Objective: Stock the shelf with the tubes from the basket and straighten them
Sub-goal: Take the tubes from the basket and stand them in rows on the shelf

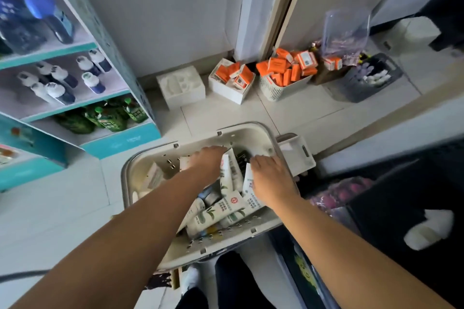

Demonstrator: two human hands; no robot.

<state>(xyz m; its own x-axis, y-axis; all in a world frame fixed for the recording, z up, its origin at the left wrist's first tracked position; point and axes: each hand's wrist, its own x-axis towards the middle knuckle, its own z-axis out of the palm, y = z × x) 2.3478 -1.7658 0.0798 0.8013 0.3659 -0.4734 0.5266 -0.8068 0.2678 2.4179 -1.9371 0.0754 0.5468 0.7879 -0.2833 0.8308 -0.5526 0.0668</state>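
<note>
A cream plastic basket [130,170] sits on the floor in front of me, holding several white tubes [226,211] with green leaf prints, piled at odd angles. My left hand [208,163] reaches into the basket, fingers curled over the top end of an upright white tube [227,175]. My right hand [271,175] lies palm-down in the basket against another white tube [248,183]; its grip is hidden beneath the hand. The teal and white shelf [115,143] stands to the left, with bottles on its upper levels and green pouches [105,118] on the lowest one.
Along the far wall stand a white moulded tray [180,85], a white box [233,93] and a white basket [276,90] of orange packets, and a grey crate [366,88]. A small white bin [301,155] touches the basket's right side. Dark furniture stands at right.
</note>
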